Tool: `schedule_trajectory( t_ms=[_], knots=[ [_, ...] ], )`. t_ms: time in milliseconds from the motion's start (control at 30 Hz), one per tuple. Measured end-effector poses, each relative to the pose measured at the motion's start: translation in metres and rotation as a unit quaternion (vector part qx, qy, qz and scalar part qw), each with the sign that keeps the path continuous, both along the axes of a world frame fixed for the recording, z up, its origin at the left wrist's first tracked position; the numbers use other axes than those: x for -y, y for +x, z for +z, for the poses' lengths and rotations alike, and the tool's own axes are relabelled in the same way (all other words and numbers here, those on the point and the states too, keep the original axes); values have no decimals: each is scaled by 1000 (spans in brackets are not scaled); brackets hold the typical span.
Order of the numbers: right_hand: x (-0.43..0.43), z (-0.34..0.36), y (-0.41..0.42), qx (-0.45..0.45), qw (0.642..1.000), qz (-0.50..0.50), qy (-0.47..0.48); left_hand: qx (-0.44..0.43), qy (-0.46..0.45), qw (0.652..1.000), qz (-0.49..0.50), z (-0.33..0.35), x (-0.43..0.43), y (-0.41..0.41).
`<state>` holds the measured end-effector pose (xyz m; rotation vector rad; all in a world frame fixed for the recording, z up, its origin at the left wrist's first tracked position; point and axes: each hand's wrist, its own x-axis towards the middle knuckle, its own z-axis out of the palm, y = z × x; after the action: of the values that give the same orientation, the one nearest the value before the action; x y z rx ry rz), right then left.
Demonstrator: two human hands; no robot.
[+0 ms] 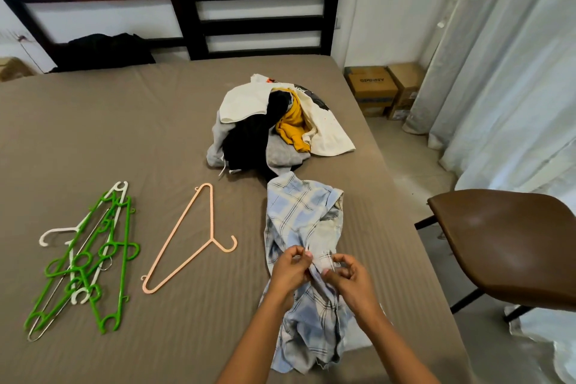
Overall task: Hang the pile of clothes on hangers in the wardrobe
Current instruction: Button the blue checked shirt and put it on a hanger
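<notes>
Hangers (83,265), green and white with a thin wire one among them, lie tangled in a heap at the left of the bed (140,134), on its brown sheet. Just to their right, apart from the heap, a peach hanger (212,241) lies flat with its hook pointing right. Farther back, near the middle of the bed, sits the pile of clothes (274,125): white, black, grey and mustard pieces bunched together. A blue plaid shirt (304,218) stretches from the pile's near edge toward the person, crumpled along its length. Both hands are on it: the left hand (288,273) and the right hand (350,279) sit close together, fingers curled, each pinching the shirt's fabric. Right of the bed a brown chair (505,246) stands on the floor, with cardboard boxes (374,89) and pale curtains (514,72) behind it.
</notes>
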<state>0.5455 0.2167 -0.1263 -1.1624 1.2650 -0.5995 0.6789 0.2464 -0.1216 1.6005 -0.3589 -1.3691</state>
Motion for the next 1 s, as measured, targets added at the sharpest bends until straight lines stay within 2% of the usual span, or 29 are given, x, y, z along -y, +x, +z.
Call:
schedule_trajectory(
  t_ms=[133,200,333,433,500,567,667,767,900,1000],
  knots=[
    [2,6,2,18,994,-100,35,-71,-12,993,98,2,-5,-10],
    [6,9,3,68,980,-160,94,-115,-23,982,145,5,-5,-11],
    [17,18,-1,176,913,-243,277,-165,-34,969,180,14,-6,-5],
    [21,28,-5,231,876,-260,335,-185,-38,964,189,19,-8,-2],
    [22,30,-5,234,884,-261,311,-195,-42,962,188,22,-9,0],
    [22,24,-4,181,923,-238,241,-186,-47,966,172,25,-11,0],
    [21,18,-7,35,982,-182,35,-155,-55,977,135,30,-13,-2],
    [16,30,-8,-12,989,-99,-105,-109,-61,987,100,31,-13,-4],
    [11,42,-1,-36,990,-3,-134,-81,-73,992,67,33,-11,-8],
    [10,42,0,-66,989,24,-132,-64,-75,993,63,34,-11,-9]
  ],
)
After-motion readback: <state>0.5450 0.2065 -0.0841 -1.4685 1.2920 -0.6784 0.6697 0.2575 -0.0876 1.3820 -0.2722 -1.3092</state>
